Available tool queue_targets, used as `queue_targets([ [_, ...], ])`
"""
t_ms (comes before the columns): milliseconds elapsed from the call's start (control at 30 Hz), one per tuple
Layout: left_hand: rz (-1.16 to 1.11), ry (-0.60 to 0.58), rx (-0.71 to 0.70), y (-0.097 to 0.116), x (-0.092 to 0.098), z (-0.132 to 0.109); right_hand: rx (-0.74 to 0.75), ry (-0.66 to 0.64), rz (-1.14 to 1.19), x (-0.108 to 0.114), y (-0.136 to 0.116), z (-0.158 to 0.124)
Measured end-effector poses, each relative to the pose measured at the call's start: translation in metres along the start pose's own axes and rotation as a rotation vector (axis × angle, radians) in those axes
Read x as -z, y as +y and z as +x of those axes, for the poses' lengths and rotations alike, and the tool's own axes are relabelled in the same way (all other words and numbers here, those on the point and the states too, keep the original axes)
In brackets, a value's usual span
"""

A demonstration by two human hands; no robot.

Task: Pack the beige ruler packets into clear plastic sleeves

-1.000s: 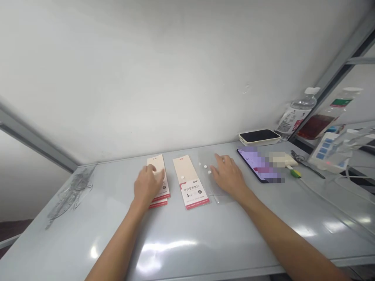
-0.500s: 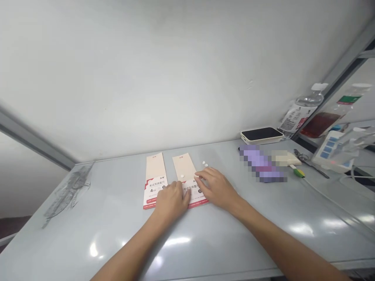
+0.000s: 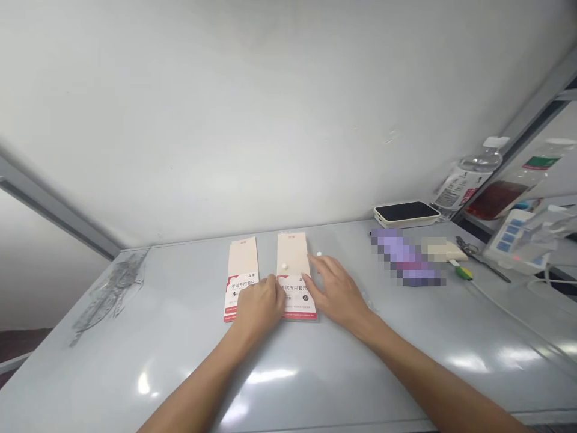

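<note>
Two flat ruler-set packets lie side by side on the grey table, each with a cream upper part and a white-and-red printed lower label. My left hand [image 3: 262, 304] is closed at the left edge of the right packet [image 3: 295, 299], its fingers curled and partly hidden; it also covers part of the left packet [image 3: 242, 255]. My right hand [image 3: 336, 288] lies along the right packet's right edge, thumb and fingers apart, fingertips at the edge. A small white round piece [image 3: 285, 266] rests on the right packet. Another white round piece [image 3: 319, 254] is beyond my right fingers.
At the right are a phone [image 3: 407, 211], a blurred purple pack [image 3: 406, 258], a white cable with a green-yellow plug [image 3: 463, 273], scissors [image 3: 484, 258] and a water bottle [image 3: 469, 174]. Crumpled clear plastic [image 3: 110, 294] lies at left. A wall [image 3: 270, 120] rises behind.
The right packet has turned from slanted to nearly straight and sits a little farther from the left packet. My right hand has shifted slightly right, its fingers now along the packet's edge.
</note>
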State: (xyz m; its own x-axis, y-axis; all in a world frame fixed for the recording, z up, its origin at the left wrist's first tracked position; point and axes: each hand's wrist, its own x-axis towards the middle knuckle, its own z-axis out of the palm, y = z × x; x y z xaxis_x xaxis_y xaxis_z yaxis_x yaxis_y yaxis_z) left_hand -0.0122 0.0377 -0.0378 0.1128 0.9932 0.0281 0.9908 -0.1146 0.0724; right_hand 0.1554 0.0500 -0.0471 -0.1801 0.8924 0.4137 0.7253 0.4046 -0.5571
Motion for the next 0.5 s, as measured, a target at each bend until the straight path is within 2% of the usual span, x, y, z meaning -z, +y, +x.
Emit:
queue_targets([
  [67, -0.063, 0.073, -0.023, -0.002, 0.003, 0.0, -0.137, -0.025, 0.053, 0.005, -0.001, 0.002],
  [167, -0.167, 0.146, -0.14, -0.003, 0.004, -0.003, -0.304, -0.234, 0.339, 0.016, -0.005, 0.006],
  [233, -0.217, 0.156, -0.204, -0.002, 0.003, -0.005, -0.328, -0.401, 0.612, 0.022, -0.009, 0.007],
  [300, -0.222, 0.155, -0.192, -0.001, 0.002, -0.006, -0.326, -0.494, 0.785, 0.024, -0.012, 0.006],
  [400, -0.193, 0.15, -0.12, 0.001, 0.0, -0.006, -0.333, -0.529, 0.759, 0.021, -0.015, 0.002],
  [500, -0.184, 0.128, -0.147, 0.003, 0.0, -0.006, -0.315, -0.537, 0.651, 0.016, -0.015, -0.002],
])
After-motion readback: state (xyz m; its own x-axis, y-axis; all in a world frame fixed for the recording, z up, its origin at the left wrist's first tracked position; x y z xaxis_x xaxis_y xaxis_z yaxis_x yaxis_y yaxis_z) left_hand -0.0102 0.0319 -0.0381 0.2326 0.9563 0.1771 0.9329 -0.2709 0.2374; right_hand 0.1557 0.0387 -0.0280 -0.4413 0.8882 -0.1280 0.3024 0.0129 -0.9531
